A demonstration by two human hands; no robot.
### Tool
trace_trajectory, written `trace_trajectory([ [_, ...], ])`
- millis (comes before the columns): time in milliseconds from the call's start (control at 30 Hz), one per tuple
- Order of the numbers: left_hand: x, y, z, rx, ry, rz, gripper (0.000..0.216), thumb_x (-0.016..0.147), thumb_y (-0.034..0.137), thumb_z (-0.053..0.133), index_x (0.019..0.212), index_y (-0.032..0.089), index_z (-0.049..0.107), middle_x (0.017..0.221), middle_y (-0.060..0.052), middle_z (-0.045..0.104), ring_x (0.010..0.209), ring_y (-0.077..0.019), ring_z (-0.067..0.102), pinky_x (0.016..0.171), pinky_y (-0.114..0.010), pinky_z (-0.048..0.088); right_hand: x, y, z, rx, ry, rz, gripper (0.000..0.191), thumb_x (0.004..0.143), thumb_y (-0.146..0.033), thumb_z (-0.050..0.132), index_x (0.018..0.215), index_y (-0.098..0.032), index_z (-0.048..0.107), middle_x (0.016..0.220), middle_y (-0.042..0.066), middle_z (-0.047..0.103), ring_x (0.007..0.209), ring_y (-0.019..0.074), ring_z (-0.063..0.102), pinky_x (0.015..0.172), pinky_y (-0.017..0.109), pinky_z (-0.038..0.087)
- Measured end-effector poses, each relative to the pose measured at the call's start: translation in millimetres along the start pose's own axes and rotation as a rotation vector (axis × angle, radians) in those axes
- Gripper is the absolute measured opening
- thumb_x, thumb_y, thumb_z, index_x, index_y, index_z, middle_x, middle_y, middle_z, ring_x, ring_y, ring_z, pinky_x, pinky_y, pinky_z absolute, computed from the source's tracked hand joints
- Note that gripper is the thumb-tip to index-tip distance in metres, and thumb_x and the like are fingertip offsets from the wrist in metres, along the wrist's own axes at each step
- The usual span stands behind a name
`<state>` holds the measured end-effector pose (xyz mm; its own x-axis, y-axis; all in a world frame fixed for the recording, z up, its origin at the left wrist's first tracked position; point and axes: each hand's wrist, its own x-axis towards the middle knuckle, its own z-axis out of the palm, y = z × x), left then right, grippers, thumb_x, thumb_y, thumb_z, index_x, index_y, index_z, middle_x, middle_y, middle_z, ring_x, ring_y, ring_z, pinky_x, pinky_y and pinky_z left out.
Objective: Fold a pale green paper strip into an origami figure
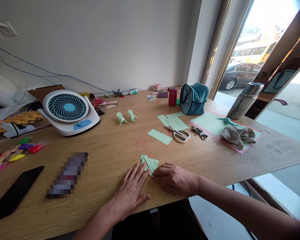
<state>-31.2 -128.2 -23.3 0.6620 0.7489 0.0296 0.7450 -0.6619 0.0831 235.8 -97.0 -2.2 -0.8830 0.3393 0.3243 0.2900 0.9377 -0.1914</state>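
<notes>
I see the left hand (130, 189), fingers slightly apart, probably steadying the folded green paper (153, 163) while the right hand (177, 179) pinches its edge between fingers.

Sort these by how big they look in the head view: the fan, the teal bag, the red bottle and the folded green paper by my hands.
1. Fan
2. Teal bag
3. Folded green paper, partly covered by your left hand; nearness may enlarge it
4. Red bottle
</notes>
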Motion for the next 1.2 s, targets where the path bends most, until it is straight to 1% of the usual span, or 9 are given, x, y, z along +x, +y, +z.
trace_trajectory([
  [200, 2.5, 3.5, -10.7, -0.029, -0.087, -0.034, 0.091, 0.090, 0.075, 0.039, 0.159, 0.019, 0.024, 0.166, -0.015, 0.015, 0.154, -0.0399, 0.013, 0.120, -0.061, 0.025, 0.3, -0.3, -0.9, 0.007, 0.005, 0.003, 0.028, 0.101, -0.021, 0.044, 0.117, -0.012, 0.065, 0.123, 0.013, 0.067, 0.105, 0.0213, 0.061, 0.095, 0.037, 0.047],
  [333, 5.1, -3.8, -28.1, -0.098, -0.122, -0.009, 0.072, 0.098, 0.062, 0.041, 0.158, 0.025, 0.029, 0.165, -0.011, 0.025, 0.154, -0.0377, 0.018, 0.119, -0.061, 0.028, 1.5, -0.7, -1.7, -0.002, 0.016, -0.007, 0.028, 0.102, -0.020, 0.043, 0.115, -0.013, 0.066, 0.122, 0.012, 0.068, 0.104, 0.0210, 0.061, 0.093, 0.036, 0.047],
  [467, 20.3, -10.1, -44.1, -0.211, -0.024, -0.054, 0.048, 0.103, 0.047, 0.041, 0.145, 0.026, 0.050, 0.151, -0.009, 0.052, 0.143, -0.0305, 0.042, 0.116, -0.050, 0.037, 2.4, -1.2, -1.9, -0.018, 0.022, -0.012, 0.026, 0.100, -0.018, 0.045, 0.115, -0.013, 0.066, 0.120, 0.011, 0.069, 0.103, 0.0211, 0.061, 0.092, 0.036, 0.047],
  [533, 33.5, -8.0, -47.8, -0.251, 0.061, -0.147, 0.034, 0.103, 0.036, 0.043, 0.128, 0.021, 0.061, 0.135, -0.010, 0.062, 0.127, -0.0261, 0.056, 0.108, -0.042, 0.045, 2.4, -1.3, -1.6, -0.023, 0.030, -0.016, 0.026, 0.099, -0.018, 0.046, 0.114, -0.013, 0.066, 0.120, 0.011, 0.069, 0.102, 0.0210, 0.061, 0.092, 0.035, 0.047],
  [600, 48.3, -3.5, -48.3, -0.239, 0.110, -0.300, 0.028, 0.098, 0.030, 0.052, 0.122, 0.016, 0.060, 0.126, -0.012, 0.063, 0.119, -0.0262, 0.059, 0.103, -0.040, 0.047, 2.1, -1.1, -0.9, -0.026, 0.038, -0.021, 0.025, 0.100, -0.018, 0.046, 0.113, -0.013, 0.066, 0.120, 0.011, 0.069, 0.103, 0.0208, 0.061, 0.093, 0.035, 0.046],
  [667, 62.1, 1.2, -46.6, -0.239, 0.077, -0.468, 0.029, 0.093, 0.030, 0.060, 0.118, 0.014, 0.059, 0.122, -0.013, 0.061, 0.116, -0.0269, 0.059, 0.101, -0.039, 0.048, 1.6, -0.7, -0.1, -0.028, 0.041, -0.025, 0.025, 0.100, -0.018, 0.045, 0.113, -0.013, 0.066, 0.119, 0.011, 0.069, 0.104, 0.0210, 0.061, 0.093, 0.035, 0.046],
  [767, 76.5, 6.0, -44.0, -0.242, 0.053, -0.548, 0.035, 0.088, 0.036, 0.066, 0.114, 0.014, 0.059, 0.121, -0.015, 0.059, 0.111, -0.0300, 0.062, 0.096, -0.041, 0.049, 1.1, 0.1, 1.0, -0.026, 0.042, -0.025, 0.025, 0.101, -0.019, 0.044, 0.112, -0.014, 0.066, 0.120, 0.010, 0.069, 0.104, 0.0211, 0.061, 0.092, 0.036, 0.046],
  [1000, 85.0, 7.0, -44.6, -0.288, 0.018, -0.608, 0.042, 0.079, 0.033, 0.074, 0.113, 0.015, 0.056, 0.122, -0.016, 0.059, 0.111, -0.0320, 0.061, 0.093, -0.039, 0.046, 0.9, 0.8, 0.1, -0.040, 0.025, -0.020, 0.022, 0.099, -0.018, 0.046, 0.110, -0.014, 0.065, 0.119, 0.010, 0.068, 0.100, 0.0211, 0.059, 0.090, 0.036, 0.045],
  [1200, 89.5, -6.0, -41.4, -0.470, 0.003, -0.647, 0.049, 0.072, 0.035, 0.078, 0.112, 0.018, 0.055, 0.097, -0.008, 0.071, 0.092, -0.0287, 0.068, 0.074, -0.033, 0.046, -1.7, 1.2, 1.0, -0.040, 0.019, -0.008, 0.023, 0.098, -0.018, 0.046, 0.111, -0.015, 0.065, 0.118, 0.010, 0.067, 0.099, 0.0215, 0.057, 0.089, 0.036, 0.045],
])
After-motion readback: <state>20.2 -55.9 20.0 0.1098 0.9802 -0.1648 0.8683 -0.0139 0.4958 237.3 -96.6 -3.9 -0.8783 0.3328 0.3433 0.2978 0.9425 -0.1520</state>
